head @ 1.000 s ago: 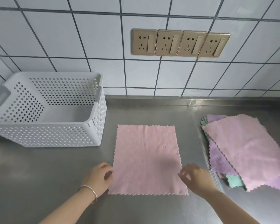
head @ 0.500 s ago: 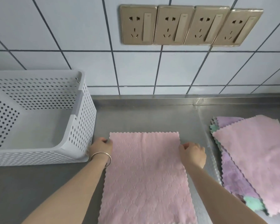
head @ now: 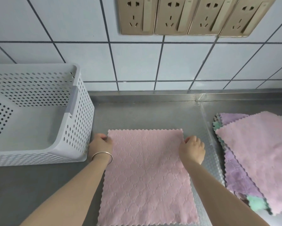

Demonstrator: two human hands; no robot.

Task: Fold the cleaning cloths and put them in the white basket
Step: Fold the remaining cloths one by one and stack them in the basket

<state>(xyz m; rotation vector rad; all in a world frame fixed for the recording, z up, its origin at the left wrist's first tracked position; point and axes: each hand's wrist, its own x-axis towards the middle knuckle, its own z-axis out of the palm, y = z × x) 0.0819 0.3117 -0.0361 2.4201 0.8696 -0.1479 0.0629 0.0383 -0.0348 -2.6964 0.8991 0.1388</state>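
- Pink cloth (head: pixel 146 178), head view: flat on the steel table (head: pixel 137 115), between basket and pile.
- Left hand (head: pixel 101 144) pinches its far left corner; bracelet (head: pixel 102 155) on the wrist.
- Right hand (head: pixel 192 148) curled on the far right corner, apparently pinching it; fingertips hidden.
- White basket (head: pixel 75 132) just left of left hand.
- Pile of cloths (head: pixel 254 160) at right, pink on top, purple and green beneath.

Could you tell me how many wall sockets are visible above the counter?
4, side by side on the tiled wall: first socket, second socket, third socket, fourth socket. Their tops are cut off by the frame.
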